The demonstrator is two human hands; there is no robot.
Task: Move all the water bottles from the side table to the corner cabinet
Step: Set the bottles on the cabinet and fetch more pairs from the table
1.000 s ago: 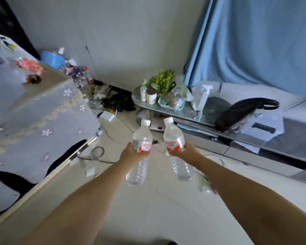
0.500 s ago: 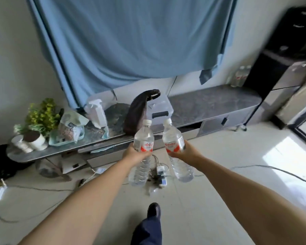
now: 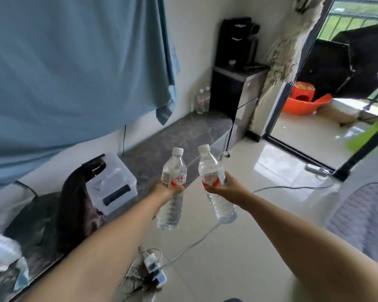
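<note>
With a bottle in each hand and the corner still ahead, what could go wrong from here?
1. Tripping: a power strip and white cables lie across the floor on the way, and both hands are full.
2. Knocking over: two bottles already stand at the far end of the grey counter; setting new ones beside them may topple them.
3. Slipping: the left hand and right hand grip mid-bottle only.

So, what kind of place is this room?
Probably a living room at home: a blue curtain on the wall, a long low cabinet with a stone-like top, and a glass door open to a balcony.
</note>
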